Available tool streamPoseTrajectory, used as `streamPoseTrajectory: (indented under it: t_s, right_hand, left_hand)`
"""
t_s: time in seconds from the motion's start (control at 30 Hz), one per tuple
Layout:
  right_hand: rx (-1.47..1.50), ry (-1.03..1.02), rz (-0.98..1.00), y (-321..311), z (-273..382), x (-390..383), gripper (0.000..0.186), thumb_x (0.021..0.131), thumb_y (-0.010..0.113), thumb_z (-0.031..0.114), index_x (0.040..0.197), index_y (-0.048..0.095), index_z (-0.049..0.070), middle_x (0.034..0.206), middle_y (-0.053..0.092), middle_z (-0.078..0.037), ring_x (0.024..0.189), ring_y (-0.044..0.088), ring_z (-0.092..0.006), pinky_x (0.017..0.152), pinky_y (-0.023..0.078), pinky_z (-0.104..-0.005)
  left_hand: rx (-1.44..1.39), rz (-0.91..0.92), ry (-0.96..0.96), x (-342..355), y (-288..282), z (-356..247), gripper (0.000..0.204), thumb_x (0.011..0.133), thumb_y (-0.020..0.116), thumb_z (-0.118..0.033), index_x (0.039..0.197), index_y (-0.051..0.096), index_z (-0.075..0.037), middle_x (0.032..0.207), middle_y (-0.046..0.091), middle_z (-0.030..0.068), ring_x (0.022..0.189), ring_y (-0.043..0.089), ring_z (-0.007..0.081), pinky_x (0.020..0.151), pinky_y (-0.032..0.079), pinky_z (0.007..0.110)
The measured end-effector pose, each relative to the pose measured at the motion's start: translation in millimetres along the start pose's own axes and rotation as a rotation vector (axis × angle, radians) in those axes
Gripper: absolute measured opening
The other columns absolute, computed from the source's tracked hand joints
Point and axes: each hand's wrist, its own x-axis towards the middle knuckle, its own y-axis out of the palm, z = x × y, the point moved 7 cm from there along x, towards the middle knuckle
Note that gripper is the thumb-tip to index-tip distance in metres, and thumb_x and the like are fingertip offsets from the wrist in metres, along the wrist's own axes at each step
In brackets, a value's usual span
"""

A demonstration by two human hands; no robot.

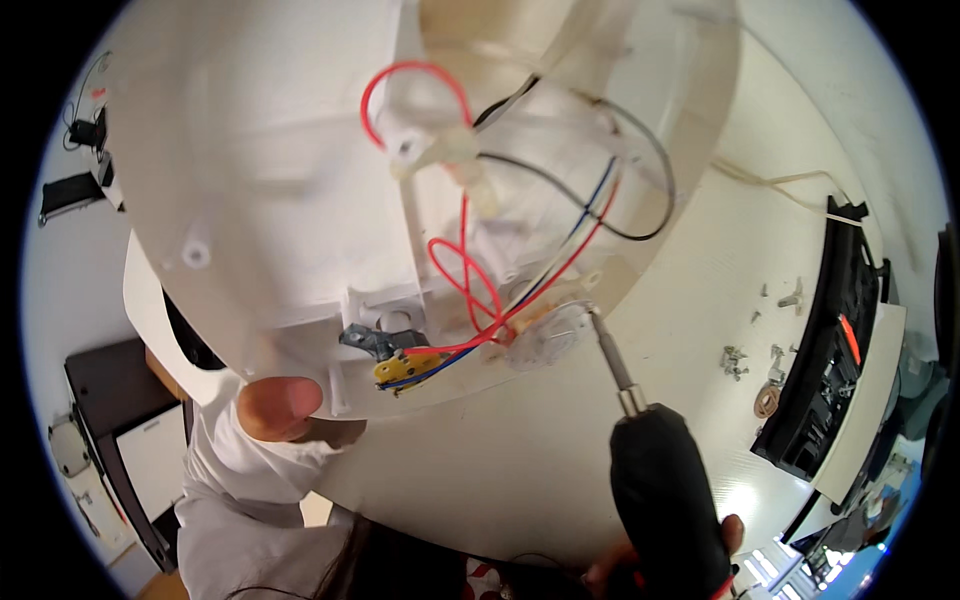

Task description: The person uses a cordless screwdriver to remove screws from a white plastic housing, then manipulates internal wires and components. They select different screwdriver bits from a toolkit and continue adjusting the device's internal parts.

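My left hand (275, 405) grips the lower left edge of a large white plastic housing (270, 210), thumb over the rim. Red, blue, black and pale wires (468, 270) run inside it to a small yellow board (405, 375) beside a dark grey part (365, 340), and toward a clear rounded piece (545, 335). My right hand (730, 538), mostly hidden at the lower edge, is closed round a black electric screwdriver (655, 480). Its bit reaches up to the right end of the clear piece; whether it touches a screw is too small to tell.
A white table (700, 330) lies beneath. At the right are several small screws and metal bits (735, 360), a tan ring (767, 398), a black tool case (825, 370) and a cream cable (780, 182). Dark furniture and other items (110, 390) are at the far left.
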Motion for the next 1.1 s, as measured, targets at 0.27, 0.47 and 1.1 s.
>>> streamPoseTrajectory:
  t_s: [0.27, 0.47, 1.1]
  right_hand:
    - [-0.028, -0.491, 0.078, 86, 93, 58, 0.08, 0.076, 0.063, 0.017, 0.139, 0.014, 0.012, 0.112, 0.05, -0.032, 0.064, 0.057, -0.0182, 0.062, 0.049, -0.0294]
    - [0.163, -0.394, 0.251, 68, 103, 25, 0.092, 0.077, 0.067, 0.037, 0.14, 0.006, 0.007, 0.119, 0.046, -0.031, 0.068, 0.062, -0.0199, 0.056, 0.05, -0.0257]
    - [0.142, -0.401, 0.204, -56, 35, -78, 0.076, 0.076, 0.065, 0.04, 0.13, 0.032, -0.002, 0.109, 0.051, -0.018, 0.094, 0.061, -0.0356, 0.066, 0.054, -0.0318]
  left_hand:
    - [0.064, 0.027, 0.102, 17, -1, 8, 0.075, 0.067, 0.059, -0.025, 0.133, 0.032, -0.002, 0.128, 0.046, 0.0151, 0.116, 0.047, 0.0336, 0.098, 0.037, 0.048]
    - [0.517, -0.226, 0.72, -2, -5, -45, 0.071, 0.079, 0.051, -0.035, 0.136, 0.028, 0.001, 0.139, 0.031, 0.0175, 0.126, 0.036, 0.0321, 0.104, 0.029, 0.043]
    - [1.597, 0.671, 0.874, -93, 177, 72, 0.039, 0.08, 0.053, -0.017, 0.116, 0.051, -0.001, 0.122, 0.048, 0.0212, 0.115, 0.045, 0.0372, 0.098, 0.034, 0.045]
